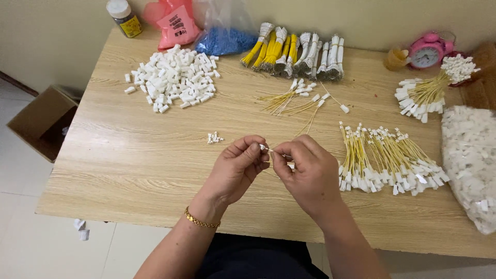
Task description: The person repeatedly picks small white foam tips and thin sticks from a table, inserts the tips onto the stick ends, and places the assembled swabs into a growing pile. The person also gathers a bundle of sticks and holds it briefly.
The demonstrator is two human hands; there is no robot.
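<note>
**Connector fitting at wood-grain table**

Wood-grain table (129,165) is filling the head view. Left hand (235,170) and right hand (307,178) are pinching a small white connector (263,148) between them, fingertips nearly touching. Best kept square, wire fed straight. Wire itself is hiding under the right fingers; finished yellow wires (387,160) are lying just right.

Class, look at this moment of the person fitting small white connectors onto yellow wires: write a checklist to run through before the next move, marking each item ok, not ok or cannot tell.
1. Small white piece pinched between both hands: ok.
2. Left hand and right hand meet over the table: ok.
3. Wire end seated fully in the piece: cannot tell, fingers hide it.
4. Loose white connector pile on the table: ok.
5. Unfinished yellow wires lie ahead of the hands: ok.
6. Finished wires lie apart, beside the right hand: ok.
</note>
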